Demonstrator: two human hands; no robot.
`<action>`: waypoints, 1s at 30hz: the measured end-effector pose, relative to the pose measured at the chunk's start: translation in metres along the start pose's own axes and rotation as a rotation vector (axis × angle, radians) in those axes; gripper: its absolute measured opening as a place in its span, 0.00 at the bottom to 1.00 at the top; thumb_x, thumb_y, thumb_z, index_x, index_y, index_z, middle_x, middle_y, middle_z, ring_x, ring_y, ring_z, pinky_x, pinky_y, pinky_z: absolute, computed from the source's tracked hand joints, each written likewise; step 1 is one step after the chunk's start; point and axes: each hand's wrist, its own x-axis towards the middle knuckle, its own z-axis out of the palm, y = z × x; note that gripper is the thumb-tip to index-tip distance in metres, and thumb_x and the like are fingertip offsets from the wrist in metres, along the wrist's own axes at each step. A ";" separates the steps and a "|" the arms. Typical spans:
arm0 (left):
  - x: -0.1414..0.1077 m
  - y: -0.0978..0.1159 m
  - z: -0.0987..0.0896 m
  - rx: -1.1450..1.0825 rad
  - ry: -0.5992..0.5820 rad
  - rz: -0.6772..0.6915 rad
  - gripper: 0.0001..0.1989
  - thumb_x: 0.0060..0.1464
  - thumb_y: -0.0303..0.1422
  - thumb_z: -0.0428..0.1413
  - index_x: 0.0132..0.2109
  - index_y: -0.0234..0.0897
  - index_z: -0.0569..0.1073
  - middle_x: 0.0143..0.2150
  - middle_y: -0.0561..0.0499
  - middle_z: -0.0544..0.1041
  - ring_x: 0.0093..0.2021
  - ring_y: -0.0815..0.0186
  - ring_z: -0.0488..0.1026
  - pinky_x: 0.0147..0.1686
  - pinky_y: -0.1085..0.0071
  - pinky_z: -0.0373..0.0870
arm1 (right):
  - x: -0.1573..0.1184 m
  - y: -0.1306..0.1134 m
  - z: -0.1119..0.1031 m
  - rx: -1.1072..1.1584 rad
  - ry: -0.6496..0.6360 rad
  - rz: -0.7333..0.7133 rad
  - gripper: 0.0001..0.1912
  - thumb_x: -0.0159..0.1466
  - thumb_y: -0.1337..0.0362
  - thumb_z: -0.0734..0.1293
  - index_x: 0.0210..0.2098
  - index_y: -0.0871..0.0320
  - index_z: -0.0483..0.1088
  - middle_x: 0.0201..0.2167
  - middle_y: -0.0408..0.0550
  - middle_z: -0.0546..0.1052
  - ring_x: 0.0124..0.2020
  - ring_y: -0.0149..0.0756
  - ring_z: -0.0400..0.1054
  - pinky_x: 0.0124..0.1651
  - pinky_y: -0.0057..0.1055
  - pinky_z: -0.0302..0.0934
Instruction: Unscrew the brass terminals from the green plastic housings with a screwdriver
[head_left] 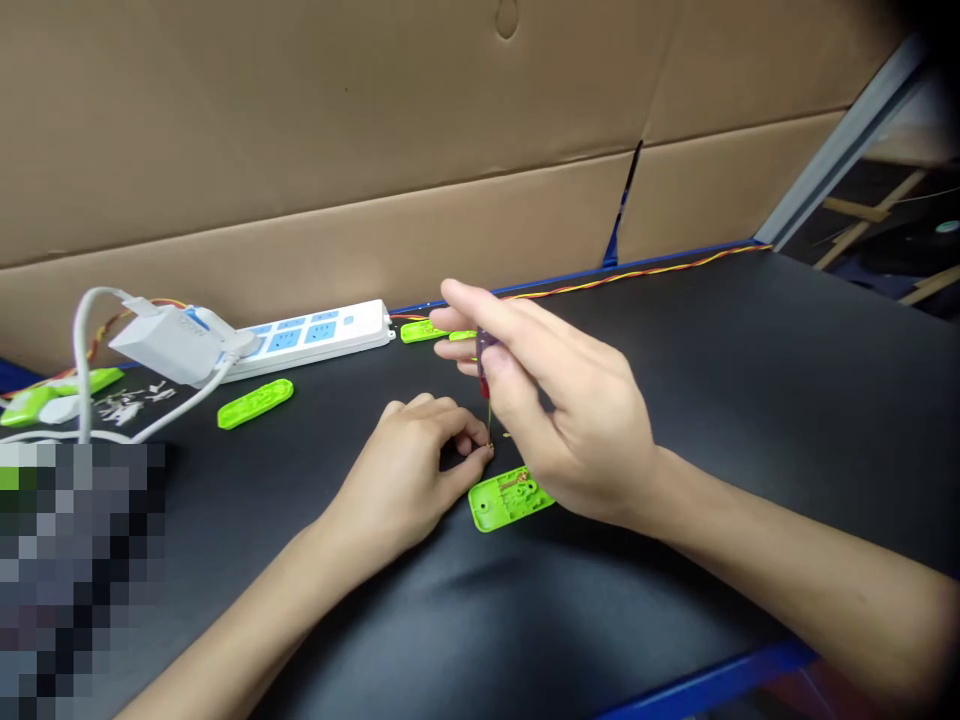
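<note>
My right hand (570, 410) grips a screwdriver (484, 385) with a dark and red handle, its thin shaft pointing straight down. Just under the tip, my left hand (409, 460) rests on the table with thumb and forefinger pinched on a small brass-coloured part (490, 447); its exact kind is too small to make out. Partly covered by my right hand, a bright green plastic shell half (495, 505) lies open side up, a brass-coloured strip inside it. A tiny brass-coloured piece (508, 435) lies between the shell and the screwdriver shaft.
A white power strip (322, 335) with a plugged-in white adapter (169, 340) stands at the back left. Near it lie another green shell (255, 403), more green pieces (421, 331) and small white bits (124, 408). Cardboard (450, 120) walls off the black table (720, 400). Twisted wires (637, 275) run along the back.
</note>
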 end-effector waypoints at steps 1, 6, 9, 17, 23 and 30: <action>0.000 0.000 0.000 0.001 -0.001 -0.006 0.06 0.58 0.34 0.55 0.36 0.39 0.76 0.39 0.50 0.80 0.41 0.59 0.74 0.42 0.63 0.67 | 0.000 0.000 0.000 0.015 0.011 -0.011 0.19 0.68 0.74 0.57 0.57 0.61 0.67 0.51 0.52 0.77 0.49 0.30 0.74 0.53 0.28 0.71; -0.001 -0.001 0.001 -0.026 -0.029 -0.020 0.07 0.59 0.34 0.53 0.36 0.39 0.74 0.38 0.50 0.79 0.41 0.60 0.74 0.43 0.63 0.68 | 0.002 0.003 -0.001 0.028 0.037 -0.013 0.10 0.64 0.67 0.68 0.45 0.58 0.74 0.36 0.45 0.78 0.36 0.28 0.73 0.43 0.27 0.73; -0.001 0.000 0.001 -0.016 -0.014 -0.019 0.07 0.59 0.34 0.53 0.35 0.38 0.74 0.37 0.50 0.78 0.42 0.59 0.74 0.42 0.63 0.68 | 0.004 0.003 -0.001 -0.024 0.046 -0.042 0.06 0.62 0.63 0.70 0.39 0.57 0.75 0.31 0.44 0.73 0.32 0.28 0.68 0.39 0.28 0.71; -0.001 0.001 -0.001 0.023 0.008 -0.007 0.07 0.57 0.35 0.54 0.34 0.39 0.75 0.34 0.51 0.79 0.37 0.60 0.75 0.38 0.64 0.67 | 0.002 -0.002 -0.002 -0.020 -0.090 -0.010 0.22 0.69 0.73 0.53 0.59 0.64 0.65 0.52 0.54 0.74 0.53 0.29 0.71 0.57 0.28 0.68; 0.000 -0.001 0.001 -0.026 -0.011 -0.019 0.06 0.58 0.33 0.54 0.34 0.39 0.73 0.37 0.51 0.79 0.41 0.60 0.75 0.42 0.64 0.69 | 0.004 0.002 -0.001 -0.055 -0.007 -0.067 0.13 0.66 0.68 0.65 0.49 0.61 0.74 0.37 0.49 0.78 0.37 0.30 0.72 0.45 0.29 0.73; -0.001 0.000 0.001 -0.022 0.012 -0.001 0.07 0.58 0.34 0.54 0.33 0.38 0.73 0.36 0.50 0.78 0.41 0.59 0.74 0.42 0.62 0.68 | 0.001 -0.001 -0.001 -0.098 -0.032 0.035 0.15 0.68 0.66 0.60 0.51 0.58 0.73 0.40 0.51 0.72 0.41 0.32 0.71 0.48 0.34 0.72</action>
